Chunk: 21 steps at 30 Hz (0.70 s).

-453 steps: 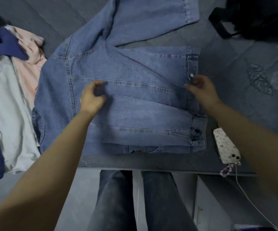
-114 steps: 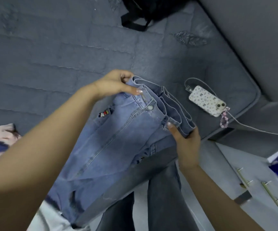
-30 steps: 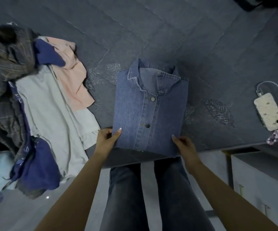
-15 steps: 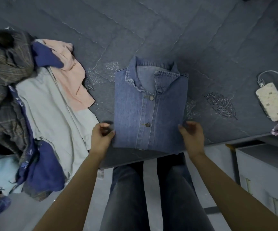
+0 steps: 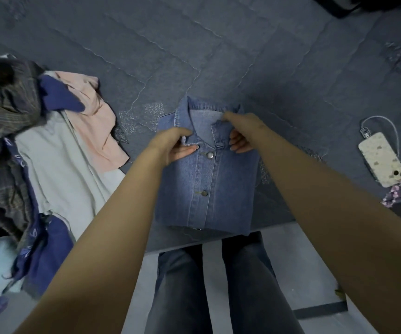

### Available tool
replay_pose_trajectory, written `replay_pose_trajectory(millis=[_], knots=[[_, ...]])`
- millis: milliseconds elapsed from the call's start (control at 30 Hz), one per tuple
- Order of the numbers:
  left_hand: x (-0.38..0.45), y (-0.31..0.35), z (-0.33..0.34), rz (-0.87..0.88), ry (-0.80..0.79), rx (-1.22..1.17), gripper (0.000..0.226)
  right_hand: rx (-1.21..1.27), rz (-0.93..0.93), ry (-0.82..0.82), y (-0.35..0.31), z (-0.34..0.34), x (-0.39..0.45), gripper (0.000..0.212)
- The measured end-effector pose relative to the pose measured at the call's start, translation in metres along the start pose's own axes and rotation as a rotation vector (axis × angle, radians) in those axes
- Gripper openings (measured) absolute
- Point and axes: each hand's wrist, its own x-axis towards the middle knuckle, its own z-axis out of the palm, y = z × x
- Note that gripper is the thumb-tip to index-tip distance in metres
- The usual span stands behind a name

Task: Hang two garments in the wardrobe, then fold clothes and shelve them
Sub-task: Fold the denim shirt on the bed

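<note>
Folded denim jacket (image 5: 206, 179) lies front-up near bed (image 5: 194, 56) edge, collar away from person. Left hand (image 5: 173, 147) pinches left collar tip, right hand (image 5: 240, 135) grips right collar flap. Loose clothes pile (image 5: 38, 165) to the left on bed. Phone (image 5: 381, 159) w/ cable & bead strap at right, well apart from jacket.
</note>
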Motion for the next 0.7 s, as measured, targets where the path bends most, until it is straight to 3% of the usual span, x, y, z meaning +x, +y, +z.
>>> replay_pose_trajectory(millis=[100, 167, 267, 433, 567, 700], knots=[[-0.005, -0.014, -0.009, 0.027, -0.090, -0.224, 0.014, 0.106, 0.045, -0.077, 0.013, -0.008, -0.007, 0.033], [-0.010, -0.023, -0.011, 0.044, -0.099, -0.313, 0.021, 0.213, -0.004, -0.033, 0.024, -0.010, -0.010, 0.018], [-0.009, -0.034, -0.010, 0.048, -0.104, -0.435, 0.021, 0.418, -0.127, 0.050, 0.042, -0.005, -0.011, 0.025], [-0.008, -0.052, 0.004, -0.038, -0.187, -0.624, 0.006, 0.886, -0.051, -0.107, 0.071, 0.011, -0.013, 0.028], [0.001, -0.065, 0.007, 0.100, -0.047, -0.387, 0.016, 0.821, -0.057, -0.091, 0.071, 0.012, -0.011, 0.014], [0.004, -0.050, 0.002, 0.175, -0.082, -0.290, 0.011, 0.715, -0.114, 0.038, 0.052, 0.004, 0.001, 0.020]])
